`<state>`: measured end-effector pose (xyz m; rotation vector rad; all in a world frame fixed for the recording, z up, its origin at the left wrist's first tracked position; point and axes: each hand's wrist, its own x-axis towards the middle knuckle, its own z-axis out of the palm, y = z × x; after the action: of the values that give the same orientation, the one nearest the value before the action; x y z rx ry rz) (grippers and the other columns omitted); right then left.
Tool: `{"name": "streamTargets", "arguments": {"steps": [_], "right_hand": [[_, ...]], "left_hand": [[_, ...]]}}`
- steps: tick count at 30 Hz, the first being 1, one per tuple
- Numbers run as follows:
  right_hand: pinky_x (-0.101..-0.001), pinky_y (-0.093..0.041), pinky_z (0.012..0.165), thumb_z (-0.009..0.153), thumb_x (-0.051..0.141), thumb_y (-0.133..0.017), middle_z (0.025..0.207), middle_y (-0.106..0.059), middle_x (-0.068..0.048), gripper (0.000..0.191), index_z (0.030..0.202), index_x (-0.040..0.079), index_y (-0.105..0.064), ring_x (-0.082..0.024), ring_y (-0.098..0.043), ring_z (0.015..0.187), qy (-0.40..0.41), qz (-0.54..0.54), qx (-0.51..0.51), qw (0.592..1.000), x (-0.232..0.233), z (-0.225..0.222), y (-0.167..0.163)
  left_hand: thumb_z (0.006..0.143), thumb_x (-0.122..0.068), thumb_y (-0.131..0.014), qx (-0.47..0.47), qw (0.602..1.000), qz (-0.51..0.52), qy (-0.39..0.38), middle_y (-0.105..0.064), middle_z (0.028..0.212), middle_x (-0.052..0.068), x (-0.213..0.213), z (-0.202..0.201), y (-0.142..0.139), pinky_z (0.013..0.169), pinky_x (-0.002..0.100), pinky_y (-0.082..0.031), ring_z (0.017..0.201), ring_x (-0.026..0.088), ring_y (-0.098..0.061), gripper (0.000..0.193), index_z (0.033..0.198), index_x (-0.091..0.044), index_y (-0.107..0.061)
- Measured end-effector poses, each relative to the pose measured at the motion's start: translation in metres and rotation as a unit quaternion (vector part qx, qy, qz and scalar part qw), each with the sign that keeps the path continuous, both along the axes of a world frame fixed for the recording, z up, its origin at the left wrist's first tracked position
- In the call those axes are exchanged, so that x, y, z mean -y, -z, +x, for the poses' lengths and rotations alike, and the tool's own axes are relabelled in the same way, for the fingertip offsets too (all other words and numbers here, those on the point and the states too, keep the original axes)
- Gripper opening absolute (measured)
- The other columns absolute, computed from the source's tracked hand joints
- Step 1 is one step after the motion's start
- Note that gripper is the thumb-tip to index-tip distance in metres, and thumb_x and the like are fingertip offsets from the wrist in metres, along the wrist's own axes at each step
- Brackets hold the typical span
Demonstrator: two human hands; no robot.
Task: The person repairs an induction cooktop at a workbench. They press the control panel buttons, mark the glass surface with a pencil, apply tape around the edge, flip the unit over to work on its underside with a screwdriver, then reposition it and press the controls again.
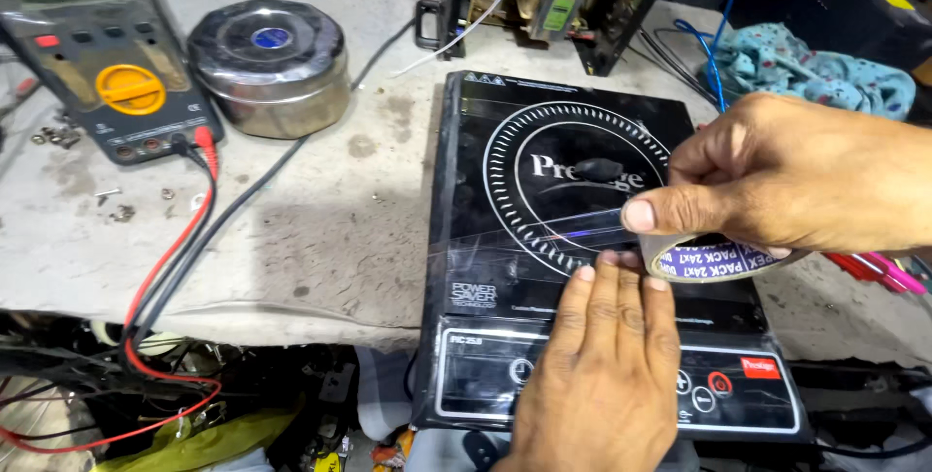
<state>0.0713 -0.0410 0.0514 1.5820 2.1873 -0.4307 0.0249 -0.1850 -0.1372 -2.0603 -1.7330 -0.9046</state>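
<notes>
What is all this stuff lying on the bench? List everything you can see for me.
induction cooktop: one, black glass, centre of the bench
clear tape strip: one, transparent, stretched across the cooktop
tape roll: one, clear with a printed core, over the cooktop's right edge
multimeter: one, grey with yellow dial, far left
test leads: two, red and black, running from the multimeter off the bench's front edge
steel tin: one, round, silvery, beside the multimeter
cloth: one, light blue patterned, far right
loose screws: a few, silvery, left
left hand: pressing the tape down
right hand: holding the roll
</notes>
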Motion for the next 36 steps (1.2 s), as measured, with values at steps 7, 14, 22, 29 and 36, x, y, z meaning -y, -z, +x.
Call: {"name": "streamTargets", "arguments": {"steps": [7,14,22,29,36], "right_hand": [[-0.0326,-0.037,0.044,0.086,0.056,-0.074,0.047,-0.052,-0.004,0.049,0.081,0.007,-0.074,-0.013,-0.045,0.044,0.005,-0.118,-0.131,0.984,-0.054,0.100,0.024],[-0.0329,-0.029,0.040,0.089,0.055,-0.075,0.042,-0.048,-0.005,0.048,0.082,0.007,-0.068,-0.015,-0.041,0.038,0.100,-0.189,-0.175,0.961,-0.061,0.179,0.039],[-0.0303,-0.023,0.035,0.088,0.050,-0.070,0.041,-0.045,-0.003,0.047,0.073,0.005,-0.061,-0.010,-0.035,0.034,0.189,-0.232,-0.266,0.916,-0.021,0.235,0.097],[-0.0308,-0.019,0.038,0.089,0.051,-0.072,0.042,-0.048,-0.003,0.051,0.069,0.004,-0.067,-0.010,-0.033,0.036,0.209,-0.234,-0.277,0.908,-0.007,0.228,0.130],[-0.0279,-0.031,0.039,0.091,0.046,-0.075,0.048,-0.054,0.001,0.044,0.077,0.005,-0.075,-0.007,-0.043,0.040,0.144,-0.212,-0.332,0.908,-0.005,0.217,0.152]], "left_hand": [[0.097,-0.019,-0.043,-0.077,0.996,0.009,0.055,-0.061,0.130,0.039,-0.014,-0.011,-0.005,0.112,0.056,-0.040,0.130,0.048,-0.056,0.046,0.124,0.016,-0.057],[0.102,-0.011,-0.040,-0.151,0.986,0.021,0.062,-0.064,0.133,0.030,-0.007,-0.039,-0.012,0.110,0.047,-0.044,0.130,0.035,-0.060,0.036,0.123,0.008,-0.063],[0.104,-0.014,-0.041,-0.172,0.979,0.024,0.107,-0.069,0.125,0.021,0.009,-0.055,-0.015,0.104,0.046,-0.045,0.124,0.030,-0.063,0.035,0.119,0.001,-0.069],[0.089,-0.004,-0.068,-0.116,0.989,0.036,0.081,-0.071,0.094,0.004,0.019,-0.053,-0.008,0.091,0.041,-0.056,0.098,0.018,-0.070,0.026,0.113,-0.009,-0.076],[0.087,-0.017,-0.065,-0.125,0.987,0.012,0.103,-0.069,0.112,0.010,0.013,-0.053,-0.036,0.102,0.048,-0.049,0.113,0.027,-0.065,0.033,0.118,-0.009,-0.072]]}}
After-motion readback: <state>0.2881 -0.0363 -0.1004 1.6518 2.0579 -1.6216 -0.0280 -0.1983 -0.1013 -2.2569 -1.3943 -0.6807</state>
